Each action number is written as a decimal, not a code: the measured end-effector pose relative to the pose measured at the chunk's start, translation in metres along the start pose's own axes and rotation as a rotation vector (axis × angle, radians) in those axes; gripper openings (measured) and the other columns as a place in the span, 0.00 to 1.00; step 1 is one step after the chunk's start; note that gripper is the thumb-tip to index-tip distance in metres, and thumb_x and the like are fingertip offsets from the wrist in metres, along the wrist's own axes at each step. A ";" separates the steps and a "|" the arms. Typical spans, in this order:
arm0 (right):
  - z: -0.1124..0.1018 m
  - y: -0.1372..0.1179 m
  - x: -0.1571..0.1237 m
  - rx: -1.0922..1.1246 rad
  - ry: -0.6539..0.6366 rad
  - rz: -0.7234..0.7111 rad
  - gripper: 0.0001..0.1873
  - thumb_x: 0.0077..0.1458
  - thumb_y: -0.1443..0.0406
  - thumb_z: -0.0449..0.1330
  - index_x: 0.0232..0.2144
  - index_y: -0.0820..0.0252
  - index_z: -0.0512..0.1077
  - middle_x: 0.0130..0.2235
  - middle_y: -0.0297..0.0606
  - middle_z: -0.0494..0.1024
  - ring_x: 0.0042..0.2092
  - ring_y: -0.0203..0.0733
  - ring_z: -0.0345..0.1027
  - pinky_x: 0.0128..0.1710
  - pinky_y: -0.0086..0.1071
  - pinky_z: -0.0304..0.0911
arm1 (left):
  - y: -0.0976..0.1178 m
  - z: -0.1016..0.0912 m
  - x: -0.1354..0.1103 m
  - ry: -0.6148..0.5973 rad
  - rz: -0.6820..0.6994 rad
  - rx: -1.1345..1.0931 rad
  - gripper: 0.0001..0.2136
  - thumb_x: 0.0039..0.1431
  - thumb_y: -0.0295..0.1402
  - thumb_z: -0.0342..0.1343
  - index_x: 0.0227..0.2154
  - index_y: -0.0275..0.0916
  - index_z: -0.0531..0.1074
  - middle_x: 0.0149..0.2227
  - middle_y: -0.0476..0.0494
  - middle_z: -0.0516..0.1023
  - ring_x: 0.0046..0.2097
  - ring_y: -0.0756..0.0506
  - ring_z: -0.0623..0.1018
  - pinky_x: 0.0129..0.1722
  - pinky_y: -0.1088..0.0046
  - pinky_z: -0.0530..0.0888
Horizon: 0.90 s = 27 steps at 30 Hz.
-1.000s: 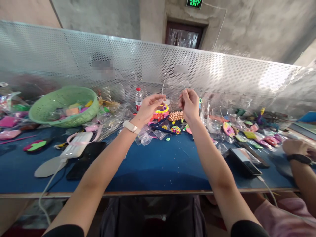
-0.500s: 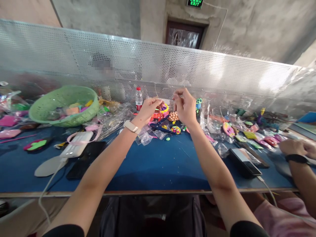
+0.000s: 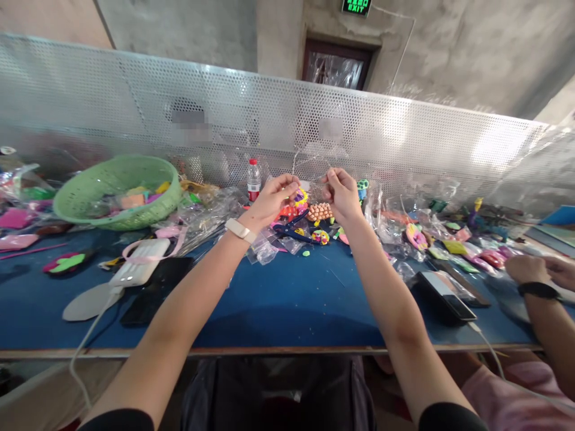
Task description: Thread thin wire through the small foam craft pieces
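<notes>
Both my hands are raised over the far middle of the blue table [image 3: 287, 299]. My left hand [image 3: 272, 197] and my right hand [image 3: 341, 193] are each closed in a pinch on a thin clear strand [image 3: 309, 160] that runs between them and curls up above the left one. Just behind and below the hands lie a yellow and pink beaded ring [image 3: 299, 199], an orange beaded piece [image 3: 320, 211] and blue pliers [image 3: 291, 230]. A white band sits on my left wrist.
A green basket [image 3: 117, 190] of coloured pieces stands at the back left, a small bottle [image 3: 254, 178] by the perforated metal screen [image 3: 135, 114]. A white power bank [image 3: 139, 263] and dark phones lie left; another phone [image 3: 442, 293] lies right. Another person's hands [image 3: 539, 272] rest at far right.
My hands drew close together half a second ago, then moved apart again and slightly lower, still pinching the strand. The other person's hands shifted a little on the right.
</notes>
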State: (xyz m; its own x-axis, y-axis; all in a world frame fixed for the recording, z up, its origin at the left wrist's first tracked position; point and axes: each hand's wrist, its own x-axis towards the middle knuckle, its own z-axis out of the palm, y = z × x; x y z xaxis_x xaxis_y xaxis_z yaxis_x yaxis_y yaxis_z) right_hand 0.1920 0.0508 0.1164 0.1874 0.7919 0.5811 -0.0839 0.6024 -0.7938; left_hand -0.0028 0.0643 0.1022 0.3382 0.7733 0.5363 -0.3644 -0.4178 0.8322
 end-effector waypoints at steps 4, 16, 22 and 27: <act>0.001 0.003 0.000 0.024 -0.032 0.022 0.22 0.68 0.47 0.68 0.33 0.51 0.65 0.30 0.26 0.72 0.21 0.27 0.56 0.19 0.27 0.52 | 0.003 -0.003 -0.002 -0.091 -0.087 -0.161 0.14 0.61 0.39 0.78 0.33 0.41 0.78 0.28 0.53 0.68 0.29 0.52 0.70 0.27 0.75 0.67; 0.006 -0.023 -0.020 -0.215 0.000 -0.253 0.14 0.69 0.51 0.65 0.37 0.50 0.70 0.34 0.29 0.75 0.24 0.29 0.63 0.23 0.29 0.60 | 0.011 -0.007 0.001 -0.042 -0.308 -0.132 0.12 0.57 0.37 0.78 0.30 0.37 0.82 0.34 0.41 0.80 0.28 0.51 0.76 0.22 0.74 0.70; 0.000 -0.019 -0.009 -0.176 -0.008 -0.208 0.17 0.67 0.48 0.66 0.36 0.50 0.68 0.33 0.29 0.75 0.23 0.29 0.62 0.21 0.28 0.58 | 0.019 -0.023 0.001 -0.175 -0.232 0.123 0.15 0.62 0.44 0.76 0.36 0.36 0.86 0.32 0.38 0.82 0.28 0.49 0.78 0.26 0.71 0.73; -0.011 -0.005 0.004 -0.066 -0.038 -0.114 0.20 0.68 0.47 0.67 0.35 0.51 0.67 0.32 0.28 0.75 0.22 0.27 0.58 0.20 0.27 0.54 | 0.019 -0.025 0.001 -0.239 0.076 0.425 0.13 0.69 0.44 0.70 0.41 0.39 0.83 0.33 0.45 0.82 0.31 0.50 0.79 0.32 0.73 0.76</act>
State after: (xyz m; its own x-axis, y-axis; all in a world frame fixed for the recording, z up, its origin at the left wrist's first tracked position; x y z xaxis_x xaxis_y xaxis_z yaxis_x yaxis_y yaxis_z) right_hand 0.2039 0.0497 0.1209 0.1551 0.7224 0.6739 0.0010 0.6820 -0.7313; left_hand -0.0306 0.0695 0.1149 0.5322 0.6228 0.5735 -0.0267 -0.6647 0.7466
